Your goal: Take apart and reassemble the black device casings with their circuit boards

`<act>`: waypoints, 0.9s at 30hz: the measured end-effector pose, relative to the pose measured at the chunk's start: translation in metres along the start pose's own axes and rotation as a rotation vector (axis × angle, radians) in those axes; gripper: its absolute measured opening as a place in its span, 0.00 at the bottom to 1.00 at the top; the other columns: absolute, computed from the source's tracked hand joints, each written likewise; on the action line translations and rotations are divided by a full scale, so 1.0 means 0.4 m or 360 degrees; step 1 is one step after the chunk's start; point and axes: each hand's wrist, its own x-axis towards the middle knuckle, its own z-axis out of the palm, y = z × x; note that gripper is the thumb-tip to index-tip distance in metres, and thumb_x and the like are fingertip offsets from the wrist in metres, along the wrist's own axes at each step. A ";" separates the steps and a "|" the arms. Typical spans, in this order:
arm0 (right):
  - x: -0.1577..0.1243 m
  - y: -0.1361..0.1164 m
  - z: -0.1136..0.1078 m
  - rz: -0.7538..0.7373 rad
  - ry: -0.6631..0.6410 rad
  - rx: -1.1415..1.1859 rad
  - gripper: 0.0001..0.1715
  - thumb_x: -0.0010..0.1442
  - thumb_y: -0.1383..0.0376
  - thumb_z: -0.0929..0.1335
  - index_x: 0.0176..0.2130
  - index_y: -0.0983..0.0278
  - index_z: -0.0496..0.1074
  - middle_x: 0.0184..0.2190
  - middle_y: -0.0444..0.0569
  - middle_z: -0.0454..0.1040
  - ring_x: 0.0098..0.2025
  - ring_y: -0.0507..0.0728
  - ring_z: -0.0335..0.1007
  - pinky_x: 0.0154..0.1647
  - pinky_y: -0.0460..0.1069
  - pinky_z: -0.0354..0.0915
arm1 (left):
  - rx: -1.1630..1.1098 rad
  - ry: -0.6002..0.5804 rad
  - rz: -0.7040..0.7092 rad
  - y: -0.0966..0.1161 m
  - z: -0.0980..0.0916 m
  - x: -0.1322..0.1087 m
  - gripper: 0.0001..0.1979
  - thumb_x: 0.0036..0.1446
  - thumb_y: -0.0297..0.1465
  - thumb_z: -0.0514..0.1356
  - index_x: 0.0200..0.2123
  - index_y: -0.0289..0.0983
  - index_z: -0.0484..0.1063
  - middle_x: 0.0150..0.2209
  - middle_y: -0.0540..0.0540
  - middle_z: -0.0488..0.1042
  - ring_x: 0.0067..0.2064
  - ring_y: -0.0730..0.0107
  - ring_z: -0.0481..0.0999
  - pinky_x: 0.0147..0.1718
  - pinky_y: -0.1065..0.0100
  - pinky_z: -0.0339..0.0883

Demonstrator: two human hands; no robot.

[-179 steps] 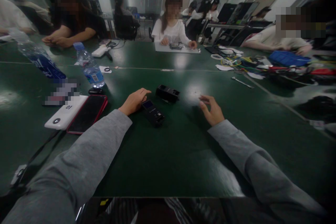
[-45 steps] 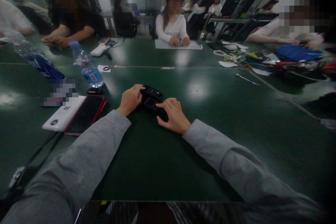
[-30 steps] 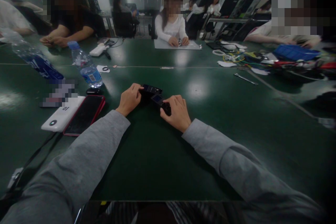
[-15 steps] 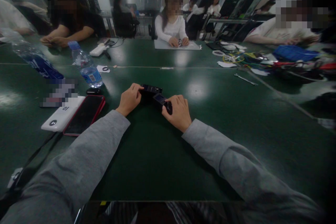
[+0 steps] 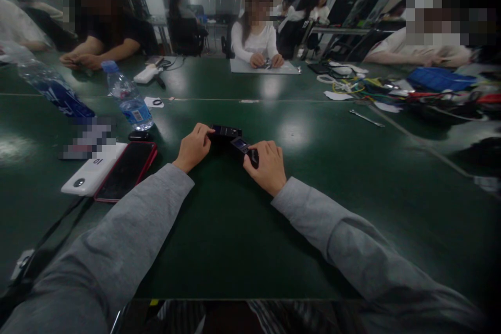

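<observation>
In the middle of the head view, my left hand (image 5: 194,147) grips the left end of a flat black rectangular device (image 5: 227,131) with small light marks along its face. My right hand (image 5: 266,166) is closed around a small black device with a screen (image 5: 240,144), tilted down to the right. A rounded black part (image 5: 253,157) shows under the right thumb. The two black pieces nearly meet; whether they are joined I cannot tell. Both hands stay low over the green table (image 5: 211,240).
To the left lie a red-edged phone (image 5: 127,171), a white power bank (image 5: 92,169), a small black case (image 5: 140,135) and two plastic bottles (image 5: 131,99). On the right are a wrench (image 5: 367,118) and tangled cables (image 5: 438,99). Several people sit around, one opposite at a pale board (image 5: 242,67).
The screen piece in my right hand has tilted slightly, its screen turned more upward. My right fingers have shifted a little; my left hand has barely moved.
</observation>
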 end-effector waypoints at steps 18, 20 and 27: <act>0.002 0.014 0.003 0.0059 0.0016 -0.0015 0.13 0.66 0.56 0.63 0.44 0.62 0.69 0.42 0.54 0.73 0.47 0.65 0.65 0.46 0.58 0.58 | -0.0094 -0.0052 0.0034 -0.001 -0.002 0.000 0.16 0.61 0.25 0.57 0.53 0.39 0.69 0.51 0.42 0.71 0.40 0.65 0.78 0.36 0.66 0.74; 0.002 0.014 0.004 0.0056 0.0019 -0.0011 0.13 0.67 0.56 0.63 0.44 0.62 0.69 0.42 0.54 0.73 0.47 0.65 0.65 0.45 0.58 0.58 | -0.0106 -0.0059 0.0039 -0.002 -0.002 -0.001 0.16 0.62 0.26 0.57 0.53 0.39 0.68 0.51 0.42 0.71 0.40 0.66 0.78 0.36 0.66 0.74; 0.001 0.015 0.005 0.0044 0.0010 -0.0020 0.13 0.68 0.56 0.63 0.45 0.62 0.69 0.42 0.54 0.73 0.47 0.65 0.65 0.45 0.58 0.58 | -0.0197 -0.0101 0.0057 -0.007 -0.002 0.001 0.15 0.63 0.29 0.58 0.53 0.38 0.68 0.52 0.41 0.70 0.36 0.69 0.77 0.36 0.67 0.75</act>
